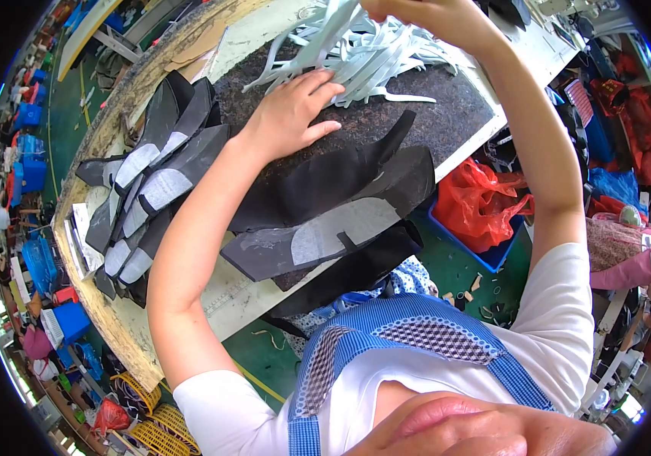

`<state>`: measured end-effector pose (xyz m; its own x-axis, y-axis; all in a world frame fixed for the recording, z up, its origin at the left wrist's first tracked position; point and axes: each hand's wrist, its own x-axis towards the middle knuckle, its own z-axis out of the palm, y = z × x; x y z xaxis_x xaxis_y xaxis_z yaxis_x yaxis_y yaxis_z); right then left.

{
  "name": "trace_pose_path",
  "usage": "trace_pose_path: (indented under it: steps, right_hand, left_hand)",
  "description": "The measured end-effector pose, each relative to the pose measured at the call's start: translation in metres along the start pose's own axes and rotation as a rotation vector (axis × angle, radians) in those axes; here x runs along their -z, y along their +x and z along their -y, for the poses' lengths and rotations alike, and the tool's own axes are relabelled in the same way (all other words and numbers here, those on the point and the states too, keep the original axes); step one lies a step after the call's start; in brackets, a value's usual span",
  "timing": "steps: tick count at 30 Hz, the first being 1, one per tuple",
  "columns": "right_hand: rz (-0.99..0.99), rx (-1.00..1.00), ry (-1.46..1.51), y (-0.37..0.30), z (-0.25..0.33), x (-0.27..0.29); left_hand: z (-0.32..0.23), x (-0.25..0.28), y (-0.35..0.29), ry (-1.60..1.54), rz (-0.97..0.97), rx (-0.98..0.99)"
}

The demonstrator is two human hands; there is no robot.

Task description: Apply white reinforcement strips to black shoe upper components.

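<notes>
A tangled heap of pale blue-white flat strips (398, 57) lies on a dark mottled board at the far side of the table. My left hand (287, 114) rests at the heap's near left edge, palm down, thumb apart from the fingers. At the top edge of the view, my right hand (436, 19) has its fingers curled together beside a raised pale strip (333, 34) and appears to pinch it; part of this hand is cut off. Nearer to me lies a black curved piece with a grey patch (356, 224), with plain black material (303, 186) behind it.
Left of my forearm, several black pieces with grey patches (166, 186) are piled on the worn table (227, 304). A blue bin (496, 262) with a red plastic bag (481, 205) stands on the floor at the right. Another person (630, 254) is at the far right.
</notes>
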<state>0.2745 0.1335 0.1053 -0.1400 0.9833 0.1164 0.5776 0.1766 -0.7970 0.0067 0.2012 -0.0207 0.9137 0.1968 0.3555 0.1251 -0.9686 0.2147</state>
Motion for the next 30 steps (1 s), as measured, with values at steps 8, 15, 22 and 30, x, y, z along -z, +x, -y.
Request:
trace_pose_path:
  steps: [8,15,22,30]
  right_hand:
    - [-0.087,-0.059,-0.348,-0.039,-0.038,-0.023]
    - [-0.167,0.103,-0.68,-0.045,-0.06,-0.035]
    - [-0.345,0.47,-0.619,-0.005,-0.034,-0.068]
    - [-0.175,0.462,-0.798,-0.009,-0.069,-0.095]
  left_hand:
    - [-0.017,0.033,0.036,-0.018,-0.287,0.479]
    - [0.043,0.025,0.04,0.255,-0.373,0.14]
    - [0.051,0.039,0.04,-0.788,0.09,0.665]
    - [0.072,0.043,-0.006,-0.65,0.095,0.73]
